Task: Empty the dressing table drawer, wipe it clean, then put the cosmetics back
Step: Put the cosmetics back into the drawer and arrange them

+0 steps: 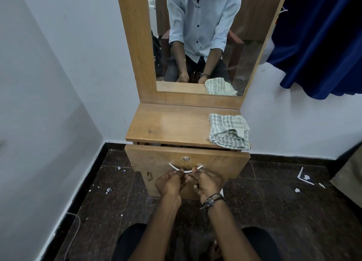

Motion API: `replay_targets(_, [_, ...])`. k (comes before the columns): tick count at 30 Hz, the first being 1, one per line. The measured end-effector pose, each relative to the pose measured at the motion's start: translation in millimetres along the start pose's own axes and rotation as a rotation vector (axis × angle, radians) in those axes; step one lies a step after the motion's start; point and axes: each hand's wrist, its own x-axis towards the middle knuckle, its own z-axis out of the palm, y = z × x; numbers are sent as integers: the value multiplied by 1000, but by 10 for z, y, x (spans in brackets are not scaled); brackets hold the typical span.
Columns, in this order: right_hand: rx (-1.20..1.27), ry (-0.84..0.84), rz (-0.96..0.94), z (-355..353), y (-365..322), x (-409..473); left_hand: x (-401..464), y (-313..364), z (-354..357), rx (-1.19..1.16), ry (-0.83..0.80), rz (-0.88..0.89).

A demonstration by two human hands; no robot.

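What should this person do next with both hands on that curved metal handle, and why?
Probably pull the drawer further out. Both the left hand and the right hand grip its handle, yet only a narrow gap shows under the tabletop, too small to reach the contents. The checked cloth lies waiting on top.

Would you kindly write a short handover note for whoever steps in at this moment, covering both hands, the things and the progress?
Left hand: grip curled round the curved silver metal drawer handle.
Right hand: grip on the same handle, beside the left.
Wooden drawer: only a narrow gap shows under the wooden dressing table top; its contents are hidden.
Folded green-and-white checked cloth: on the table top's right end, untouched.
Cosmetics: none in view.
Done: both hands are on the handle and the drawer is slightly open.
Left: pull it out, empty it, wipe it with the cloth, put the cosmetics back.
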Motion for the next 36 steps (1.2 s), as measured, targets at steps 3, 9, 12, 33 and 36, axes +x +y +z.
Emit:
replay_targets(3, [-4,1,-7,27,-28,83,107,11,42,3,-20,-18])
replay_targets(9, [-81,-61,64,72,-92,237,249,30,116,0,-43,-19])
replay_targets(12, [-80,-59,66,93,-122,293,330,27,139,-8,-30,-9])
replay_targets(33, [-538,474,-1327,-136,-556,-320,36,-243,-162,166,-33,-119])
replay_targets(36, [-851,530,-1574,-233,-775,-173,-108,-439,-328,173,-24,-142])
